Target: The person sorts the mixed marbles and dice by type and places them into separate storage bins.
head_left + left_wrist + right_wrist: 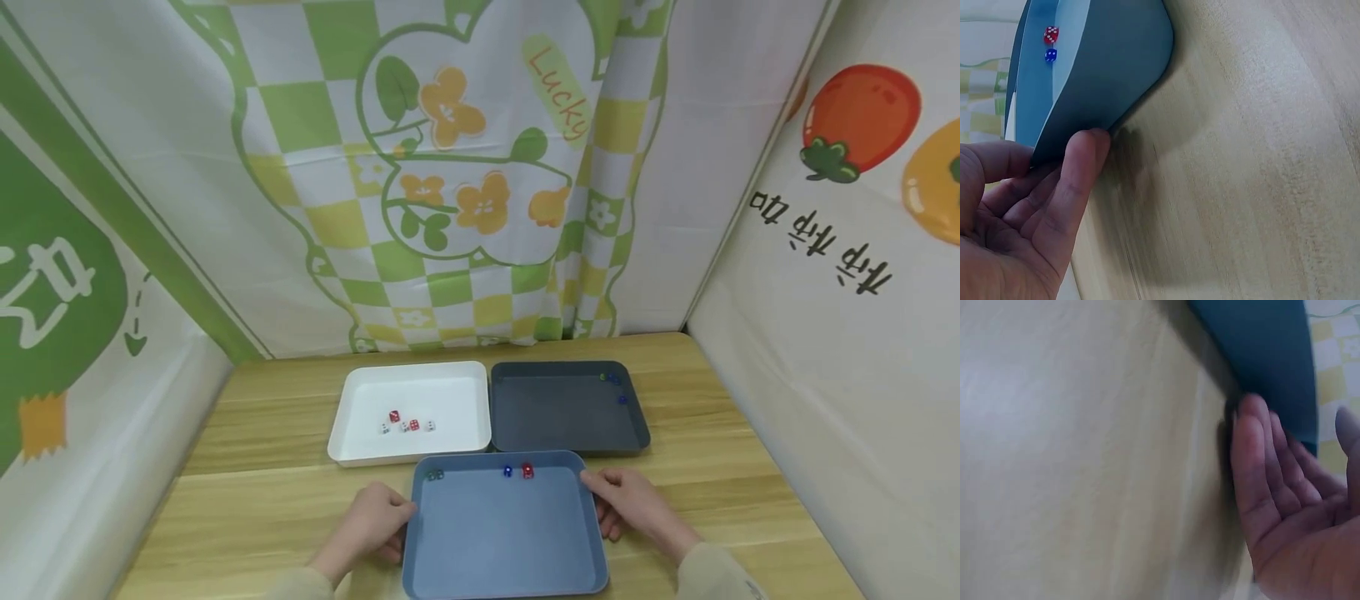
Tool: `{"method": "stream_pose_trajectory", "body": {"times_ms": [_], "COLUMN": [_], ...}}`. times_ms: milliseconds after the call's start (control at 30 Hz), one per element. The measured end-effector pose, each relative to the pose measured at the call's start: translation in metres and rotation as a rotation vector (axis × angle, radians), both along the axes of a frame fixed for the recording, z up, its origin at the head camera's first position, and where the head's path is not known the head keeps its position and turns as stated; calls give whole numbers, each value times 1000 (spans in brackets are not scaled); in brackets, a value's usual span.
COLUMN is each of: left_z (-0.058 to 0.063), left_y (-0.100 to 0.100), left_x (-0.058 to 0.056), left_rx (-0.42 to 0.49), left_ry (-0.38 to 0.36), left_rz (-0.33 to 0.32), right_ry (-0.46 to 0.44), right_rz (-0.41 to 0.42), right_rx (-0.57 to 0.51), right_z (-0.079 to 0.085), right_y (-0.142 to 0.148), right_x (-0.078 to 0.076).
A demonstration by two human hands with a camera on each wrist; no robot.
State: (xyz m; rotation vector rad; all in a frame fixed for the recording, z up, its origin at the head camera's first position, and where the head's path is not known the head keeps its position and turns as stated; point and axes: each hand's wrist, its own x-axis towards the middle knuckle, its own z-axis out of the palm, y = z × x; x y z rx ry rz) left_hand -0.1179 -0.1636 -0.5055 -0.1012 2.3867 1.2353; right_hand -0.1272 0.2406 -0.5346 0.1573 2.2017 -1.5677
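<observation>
A blue-grey tray point(510, 533) lies at the front of the table, between both hands. My left hand point(375, 521) grips its left side, thumb at the rim and fingers against the outer wall point(1116, 62). On the right side, my right hand point(633, 504) holds the tray with its thumb over the rim near the far corner and its fingers low along the outer wall point(1266, 350). Along the tray's far wall sit green dice point(435, 475), a blue die point(507, 472) and red dice point(527, 472).
Behind it stand a white tray point(420, 379) with red dice point(394, 416) and clear white dice point(430, 426), and a dark grey tray point(547, 417) with several blue and green dice point(613, 379) at its right. A patterned curtain point(465, 292) hangs behind the wooden table point(247, 467).
</observation>
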Motion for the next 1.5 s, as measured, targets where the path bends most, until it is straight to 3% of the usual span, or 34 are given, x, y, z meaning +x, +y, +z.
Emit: {"method": "stream_pose_trajectory", "body": {"times_ms": [200,300,400,567,700,867,1333,1500], "left_z": [-2,-4,-4,-6,-7,-6,-6,-3], "left_y": [1,2,4,8,8,9,13,15], "left_x": [-2,-1,1,1,0,1,3,5], "left_rx": [-34,-55,-72,-90,-102,-120,-160,-198], "left_ry": [-1,19,49,77,79,86,144,171], "left_rz": [-10,-16,-18,-15,-17,-24,-3,-19], "right_ry": [176,268,306,304,288,271,251,264], "right_rz": [-156,-162,-91,123,242,332,509,566], "right_rx": [43,101,126,100,78,77,98,159], "right_z": [23,43,60,72,72,66,52,46], "right_y": [-13,-22,-33,-59,-81,-104,-149,-162], "right_x": [-10,-13,-16,-20,-24,-29,-43,-45]}}
